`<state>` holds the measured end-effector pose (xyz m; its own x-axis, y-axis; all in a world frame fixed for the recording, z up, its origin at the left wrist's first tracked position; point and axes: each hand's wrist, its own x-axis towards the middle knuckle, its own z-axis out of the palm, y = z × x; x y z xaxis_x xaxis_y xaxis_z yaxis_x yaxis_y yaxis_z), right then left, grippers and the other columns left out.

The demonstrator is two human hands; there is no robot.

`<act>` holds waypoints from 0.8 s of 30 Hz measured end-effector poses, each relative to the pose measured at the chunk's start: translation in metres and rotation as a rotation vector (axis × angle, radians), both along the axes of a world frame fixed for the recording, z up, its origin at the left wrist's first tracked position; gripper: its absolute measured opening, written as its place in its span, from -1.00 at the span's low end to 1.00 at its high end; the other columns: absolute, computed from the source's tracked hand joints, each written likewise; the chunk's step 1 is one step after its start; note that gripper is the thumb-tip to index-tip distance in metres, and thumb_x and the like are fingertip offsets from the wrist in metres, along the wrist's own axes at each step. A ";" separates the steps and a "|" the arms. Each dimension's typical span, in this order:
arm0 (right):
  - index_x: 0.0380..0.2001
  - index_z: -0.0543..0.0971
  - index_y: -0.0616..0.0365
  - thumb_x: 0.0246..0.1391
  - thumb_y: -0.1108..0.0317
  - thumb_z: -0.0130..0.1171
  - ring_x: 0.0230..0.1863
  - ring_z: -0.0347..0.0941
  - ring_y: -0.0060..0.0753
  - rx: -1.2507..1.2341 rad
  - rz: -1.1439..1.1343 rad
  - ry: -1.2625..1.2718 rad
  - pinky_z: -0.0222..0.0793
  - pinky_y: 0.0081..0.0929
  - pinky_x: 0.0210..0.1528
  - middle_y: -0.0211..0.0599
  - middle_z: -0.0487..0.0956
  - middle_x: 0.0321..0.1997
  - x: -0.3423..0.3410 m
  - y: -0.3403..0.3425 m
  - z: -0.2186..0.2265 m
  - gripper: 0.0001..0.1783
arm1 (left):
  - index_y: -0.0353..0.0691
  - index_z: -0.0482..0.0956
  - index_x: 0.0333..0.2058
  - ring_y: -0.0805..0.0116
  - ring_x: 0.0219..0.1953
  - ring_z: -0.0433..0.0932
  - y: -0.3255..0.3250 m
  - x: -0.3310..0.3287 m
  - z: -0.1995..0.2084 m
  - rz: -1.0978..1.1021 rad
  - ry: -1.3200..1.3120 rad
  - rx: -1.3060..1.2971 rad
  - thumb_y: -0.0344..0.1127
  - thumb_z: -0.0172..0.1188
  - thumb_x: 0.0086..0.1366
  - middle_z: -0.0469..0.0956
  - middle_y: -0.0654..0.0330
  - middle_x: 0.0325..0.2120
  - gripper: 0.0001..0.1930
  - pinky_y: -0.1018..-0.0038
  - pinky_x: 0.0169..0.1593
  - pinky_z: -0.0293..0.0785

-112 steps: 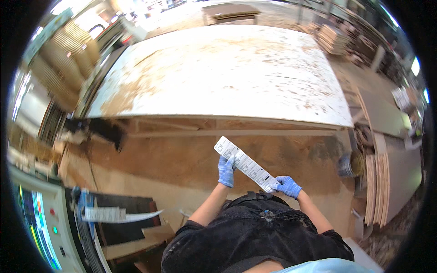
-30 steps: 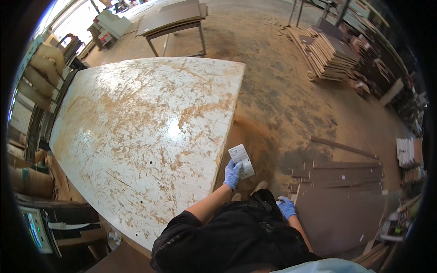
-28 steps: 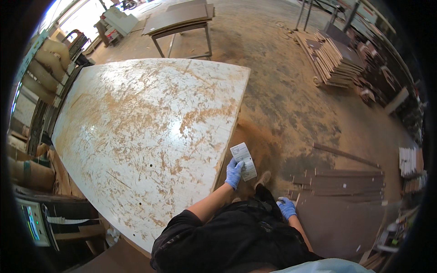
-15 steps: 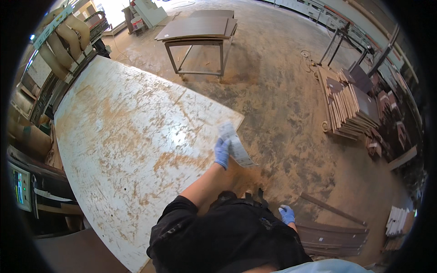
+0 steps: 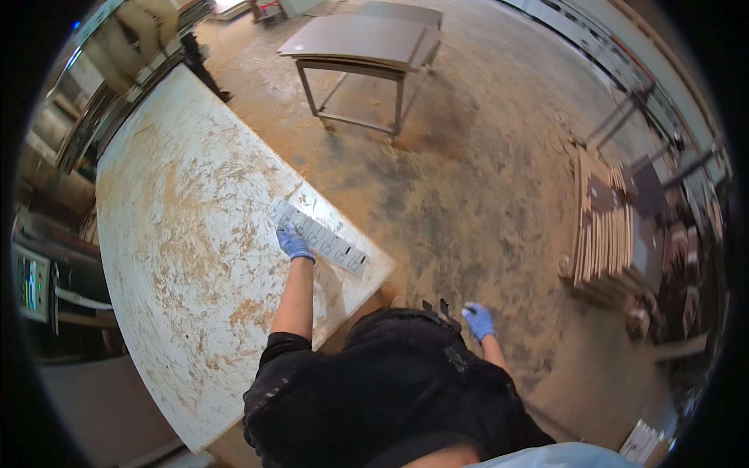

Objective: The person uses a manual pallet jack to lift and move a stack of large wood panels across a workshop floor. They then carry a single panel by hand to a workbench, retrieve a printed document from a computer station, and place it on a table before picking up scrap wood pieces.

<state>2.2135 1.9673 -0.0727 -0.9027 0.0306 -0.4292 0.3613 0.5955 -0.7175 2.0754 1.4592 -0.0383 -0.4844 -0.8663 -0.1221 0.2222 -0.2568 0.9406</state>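
Observation:
My left hand (image 5: pixel 293 242), in a blue glove, is closed on the far left end of a long white strip of printed labels (image 5: pixel 324 239). The strip slants down to the right over the corner of a large, pale, scuffed board (image 5: pixel 187 257) dusted with brown sawdust. Whether it touches the board I cannot tell. My right hand (image 5: pixel 477 320), also blue-gloved, hangs by my side above the floor. Its fingers look curled in, with a pale patch at the tips and no object that I can make out.
Ahead stands a metal-framed table (image 5: pixel 355 43) with brown panels on top. A pallet stack of brown panels (image 5: pixel 612 234) is at the right. Machinery with thick hoses (image 5: pixel 148 31) and a lit screen (image 5: pixel 33 285) line the left. Sawdust covers the floor (image 5: pixel 468 195).
My left hand has swung leftward with the label strip, from past the board's edge to over the board. The view has shifted, and my right hand appears higher in it.

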 end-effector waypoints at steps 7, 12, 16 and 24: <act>-0.14 0.56 0.21 0.01 0.23 0.24 -0.22 0.47 -0.46 -0.145 -0.008 -0.164 0.40 -0.48 -0.14 -0.30 0.59 -0.22 -0.094 0.062 -0.085 -0.63 | -0.25 0.42 -0.15 0.49 -0.31 0.41 -0.026 -0.056 -0.015 0.213 -0.078 -0.225 -0.45 0.00 0.27 0.49 0.24 -0.29 -0.83 0.56 -0.20 0.38; -0.21 0.58 0.25 -0.03 0.25 0.28 -0.26 0.50 -0.42 0.003 0.266 -0.290 0.40 -0.46 -0.11 -0.25 0.62 -0.30 -0.188 0.121 -0.118 -0.65 | -0.23 0.39 -0.13 0.49 -0.32 0.46 -0.020 -0.072 -0.011 0.335 0.013 -0.083 -0.50 -0.02 0.26 0.50 0.24 -0.30 -0.80 0.53 -0.21 0.43; -0.23 0.59 0.24 -0.03 0.28 0.27 -0.37 0.46 -0.47 0.001 0.200 -0.272 0.39 -0.47 -0.26 -0.30 0.60 -0.38 -0.287 0.175 -0.122 -0.69 | -0.20 0.38 -0.13 0.46 -0.32 0.47 -0.001 -0.094 -0.005 0.496 0.079 -0.052 -0.48 -0.01 0.27 0.50 0.24 -0.29 -0.81 0.48 -0.22 0.45; -0.21 0.58 0.25 -0.01 0.23 0.22 -0.17 0.50 -0.36 0.018 0.228 -0.202 0.36 -0.47 -0.06 -0.18 0.61 -0.21 -0.497 0.119 -0.102 -0.65 | -0.16 0.38 -0.12 0.43 -0.30 0.47 0.006 -0.132 -0.001 0.694 0.121 0.050 -0.46 0.00 0.27 0.49 0.24 -0.28 -0.80 0.46 -0.22 0.46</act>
